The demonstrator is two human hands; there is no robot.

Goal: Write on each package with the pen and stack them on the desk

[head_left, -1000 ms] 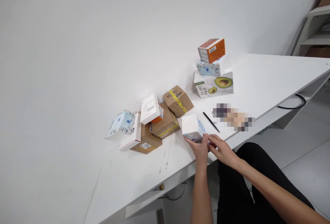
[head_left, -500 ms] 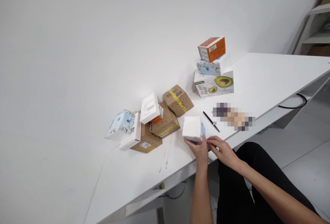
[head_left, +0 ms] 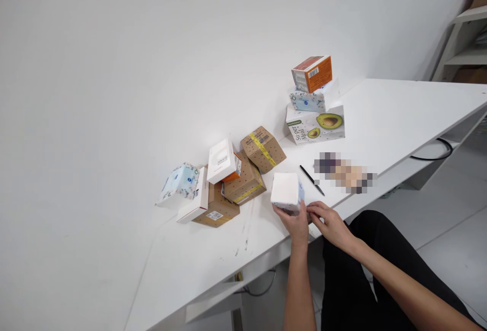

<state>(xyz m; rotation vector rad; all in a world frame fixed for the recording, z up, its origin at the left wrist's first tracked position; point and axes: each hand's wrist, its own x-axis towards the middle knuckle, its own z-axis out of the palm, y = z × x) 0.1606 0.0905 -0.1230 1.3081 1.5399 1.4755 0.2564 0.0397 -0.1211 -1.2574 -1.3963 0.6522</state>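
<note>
A white and pale blue tissue pack (head_left: 285,189) stands near the front edge of the white table (head_left: 190,265). My left hand (head_left: 298,223) is wrapped round its near side, thumb along the right face. Beside it, my right hand (head_left: 326,220) has its fingertips pinched together close to the pack's lower right corner. What the right fingers hold there is hidden by the hand. A black pen (head_left: 312,179) lies on the table just beyond my right hand.
Left of the pack, cardboard boxes (head_left: 245,181) pile up with a white power bank box (head_left: 221,161) and another tissue pack (head_left: 178,184). Behind, an avocado-printed box (head_left: 317,124) carries a tissue pack (head_left: 308,100) and an orange box (head_left: 312,73). A pixelated patch covers something right of the pen.
The tissue pack and both hands have shifted very slightly to the right in view. My grip looks the same.
</note>
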